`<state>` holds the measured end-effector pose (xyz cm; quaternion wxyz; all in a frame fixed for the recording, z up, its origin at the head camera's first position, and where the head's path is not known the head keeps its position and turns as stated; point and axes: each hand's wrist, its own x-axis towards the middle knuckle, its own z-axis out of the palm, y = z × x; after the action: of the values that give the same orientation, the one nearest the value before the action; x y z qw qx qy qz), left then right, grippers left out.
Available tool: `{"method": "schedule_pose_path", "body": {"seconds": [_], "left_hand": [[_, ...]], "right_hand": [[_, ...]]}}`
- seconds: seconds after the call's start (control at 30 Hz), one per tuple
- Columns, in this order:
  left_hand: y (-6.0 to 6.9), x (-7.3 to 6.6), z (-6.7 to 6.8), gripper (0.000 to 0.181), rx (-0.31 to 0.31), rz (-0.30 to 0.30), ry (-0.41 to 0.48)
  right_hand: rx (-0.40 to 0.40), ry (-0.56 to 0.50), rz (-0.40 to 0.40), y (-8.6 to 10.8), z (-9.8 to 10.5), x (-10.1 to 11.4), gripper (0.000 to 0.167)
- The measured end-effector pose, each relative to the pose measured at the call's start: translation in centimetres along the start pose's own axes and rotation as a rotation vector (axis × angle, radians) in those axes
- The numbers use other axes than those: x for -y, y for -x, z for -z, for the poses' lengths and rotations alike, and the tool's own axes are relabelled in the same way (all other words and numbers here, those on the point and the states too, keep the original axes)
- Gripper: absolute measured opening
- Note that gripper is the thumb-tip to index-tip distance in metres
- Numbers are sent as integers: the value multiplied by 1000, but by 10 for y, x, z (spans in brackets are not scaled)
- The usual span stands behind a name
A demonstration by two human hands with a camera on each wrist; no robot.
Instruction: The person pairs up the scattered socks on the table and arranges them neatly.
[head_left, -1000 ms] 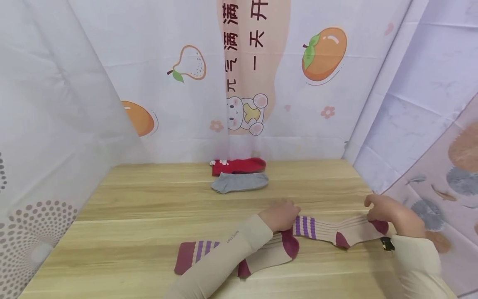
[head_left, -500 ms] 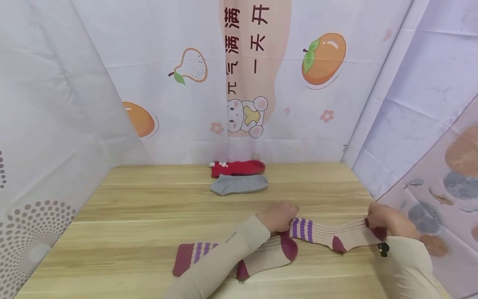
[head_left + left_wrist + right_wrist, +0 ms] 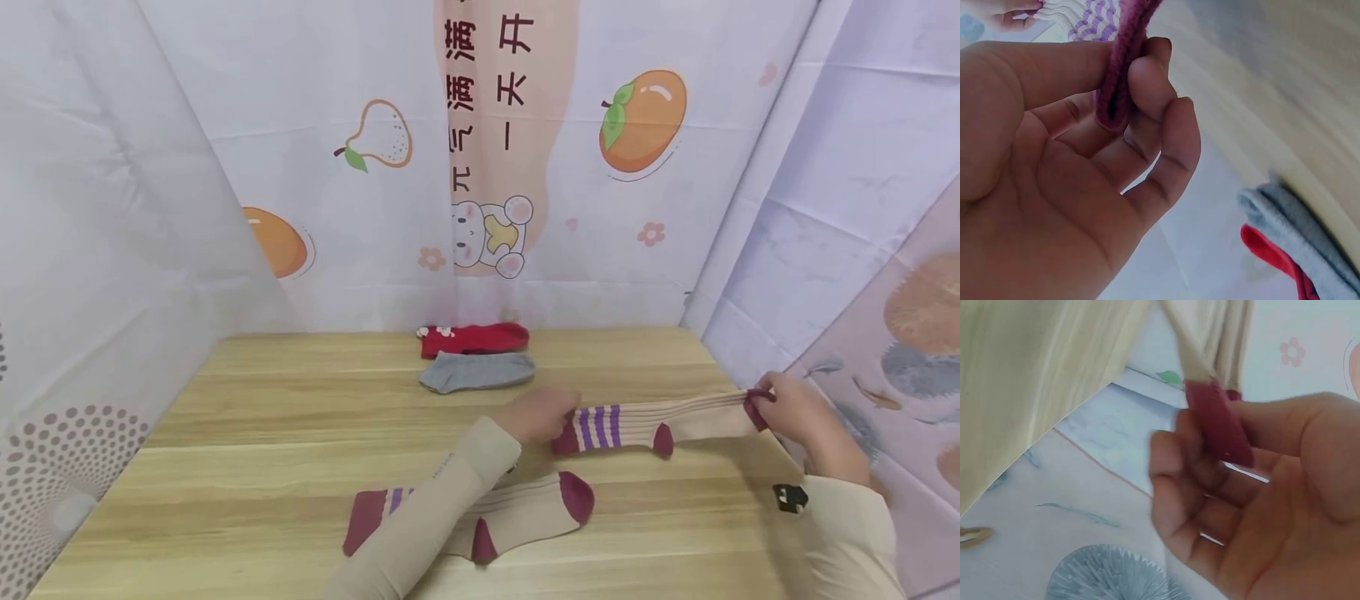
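Note:
A beige ribbed sock (image 3: pixel 637 423) with purple stripes and maroon cuff, heel and toe is stretched between both hands above the table. My left hand (image 3: pixel 537 414) pinches its maroon cuff (image 3: pixel 1124 69) between thumb and fingers. At the other end, my right hand (image 3: pixel 797 415) pinches the maroon toe (image 3: pixel 1219 422). A matching sock (image 3: pixel 528 510) lies flat on the wood nearer to me, its middle partly covered by the left sleeve (image 3: pixel 442 508).
On the wooden table (image 3: pixel 285 417), a grey sock (image 3: pixel 480 372) lies at the back in front of a red sock (image 3: pixel 487 337). Printed curtains (image 3: pixel 360 233) enclose the table at the back and both sides.
Both hands have raised the striped sock off the table and away from the matching one. It is now pulled straighter, and the right hand has gone from reaching over the toe to pinching it.

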<state>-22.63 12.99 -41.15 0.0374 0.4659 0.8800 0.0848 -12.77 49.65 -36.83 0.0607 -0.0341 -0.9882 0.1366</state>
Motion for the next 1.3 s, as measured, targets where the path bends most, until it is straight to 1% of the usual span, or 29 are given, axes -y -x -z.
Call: {"method": "schedule_pose_path", "body": {"seconds": [0.1, 0.2, 0.4, 0.5, 0.67, 0.77, 0.93, 1.17, 1.3], "left_hand": [[3, 4, 6, 8, 13, 25, 51], [6, 7, 10, 9, 18, 33, 96], [11, 12, 21, 12, 31, 50, 175], [13, 14, 26, 13, 27, 52, 168], [16, 17, 32, 14, 28, 71, 157], [18, 18, 34, 13, 33, 82, 163], [20, 20, 38, 14, 33, 88, 161], [25, 22, 48, 16, 38, 132, 165], [27, 21, 51, 15, 45, 139, 161]], "right_hand": [[-6, -1, -28, 0, 2, 6, 18], [-21, -9, -39, 1, 2, 12, 18], [-110, 7, -31, 2, 2, 20, 17], [-133, 10, -23, 1, 3, 24, 16], [-113, 2, -22, 1, 6, 29, 15], [-118, 2, -22, 1, 6, 32, 14], [-160, 0, -10, 1, 8, 36, 13], [-180, -14, -12, 3, 14, 44, 12], [-195, -16, -4, 5, 14, 47, 10]]}}
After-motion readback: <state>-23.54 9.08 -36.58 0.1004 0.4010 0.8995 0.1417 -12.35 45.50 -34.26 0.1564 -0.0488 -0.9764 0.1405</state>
